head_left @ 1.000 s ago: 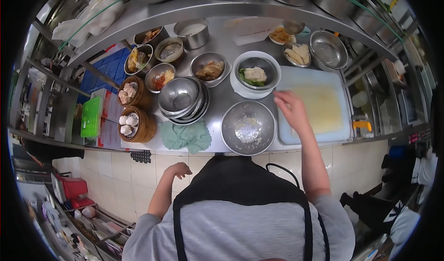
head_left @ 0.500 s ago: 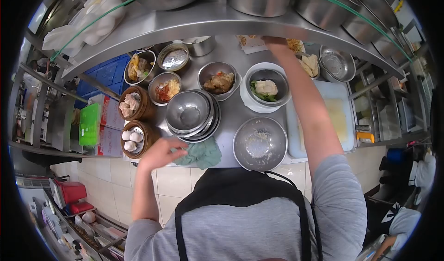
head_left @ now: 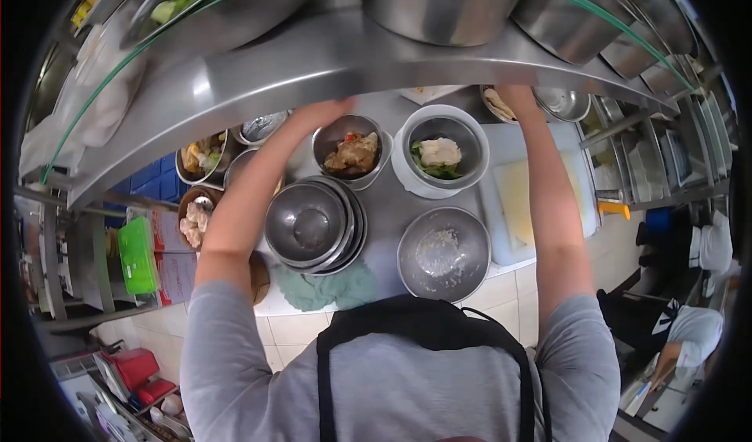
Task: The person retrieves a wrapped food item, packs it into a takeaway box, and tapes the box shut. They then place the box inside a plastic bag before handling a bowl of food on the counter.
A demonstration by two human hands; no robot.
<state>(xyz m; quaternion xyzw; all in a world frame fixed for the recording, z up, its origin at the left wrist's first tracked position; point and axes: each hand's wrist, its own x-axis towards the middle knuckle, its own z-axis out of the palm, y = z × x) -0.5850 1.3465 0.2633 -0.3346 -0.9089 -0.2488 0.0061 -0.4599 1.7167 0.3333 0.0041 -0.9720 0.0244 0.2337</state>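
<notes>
My left hand [head_left: 325, 113] reaches under the metal shelf, just above the bowl of browned meat [head_left: 352, 153]; its fingers are mostly hidden by the shelf edge. My right hand [head_left: 515, 96] is also partly behind the shelf, beside the bowl of pale slices [head_left: 498, 103], and its fingertips do not show. Between my arms, a steel bowl with greens and a pale lump [head_left: 439, 153] sits in a white round container [head_left: 409, 172]. Nearer me are a steel bowl with crumbs [head_left: 443, 254] and a stack of steel bowls [head_left: 307, 222].
The metal shelf [head_left: 274, 101] crosses above the counter, holding large pots [head_left: 439, 7]. A cutting board [head_left: 497, 199] lies right, a green cloth [head_left: 329, 287] near the front edge. Bamboo steamers [head_left: 196, 215] stand left. A co-worker [head_left: 697, 336] is at the far right.
My left hand has moved from near the cloth up and forward to the shelf edge. My right hand has shifted right, from the back dishes toward the pale slices. The view has moved forward.
</notes>
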